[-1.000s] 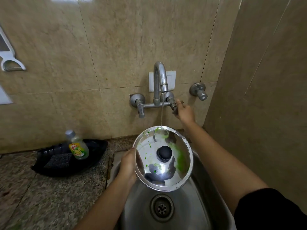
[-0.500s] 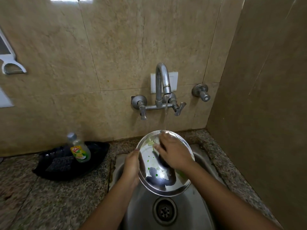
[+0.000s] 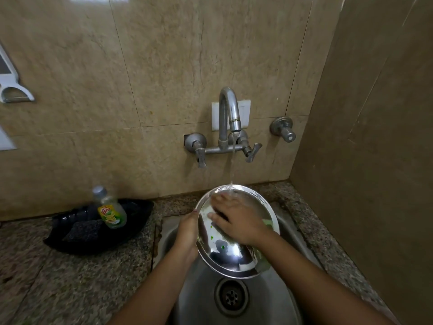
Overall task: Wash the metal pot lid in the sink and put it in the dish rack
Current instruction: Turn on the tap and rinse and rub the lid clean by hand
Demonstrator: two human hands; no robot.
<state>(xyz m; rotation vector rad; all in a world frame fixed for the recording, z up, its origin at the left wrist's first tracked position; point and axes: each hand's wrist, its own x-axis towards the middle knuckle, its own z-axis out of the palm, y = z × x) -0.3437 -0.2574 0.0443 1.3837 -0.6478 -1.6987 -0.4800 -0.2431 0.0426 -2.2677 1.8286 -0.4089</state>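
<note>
Right fingers [image 3: 216, 215]: spread flat on the lid's face, palm down, gripping nothing; right hand [image 3: 236, 221] covers the centre.
Left fingers: curled behind the lid's left rim and mostly out of sight; thumb side of the left hand [image 3: 187, 233] clamps the rim, so gripping the lid.
Lid [image 3: 232, 254]: held tilted over the sink [image 3: 269, 299], top edge under the tap [image 3: 230, 113]; water stream [image 3: 232, 165] lands on that edge, just by the right fingertips.
Residue: green flecks on the shiny face near the left rim; pale green smear at the right rim.
Step, as judged: rubbing the face under running water; rack stage not begun.
Doing it well: keep the tilt so water sheets down to the drain [image 3: 231, 297]; work the palm outward to both rims; turn the lid with the left hand to bring flecks under the stream; hold the wet rim firmly, it looks slippery.
Bench [image 3: 77, 277]: black tray [image 3: 98, 228] with soap bottle [image 3: 110, 208], well apart from the sink.
Hidden: lid centre under the right hand; lid's back; no dish rack in view.
</note>
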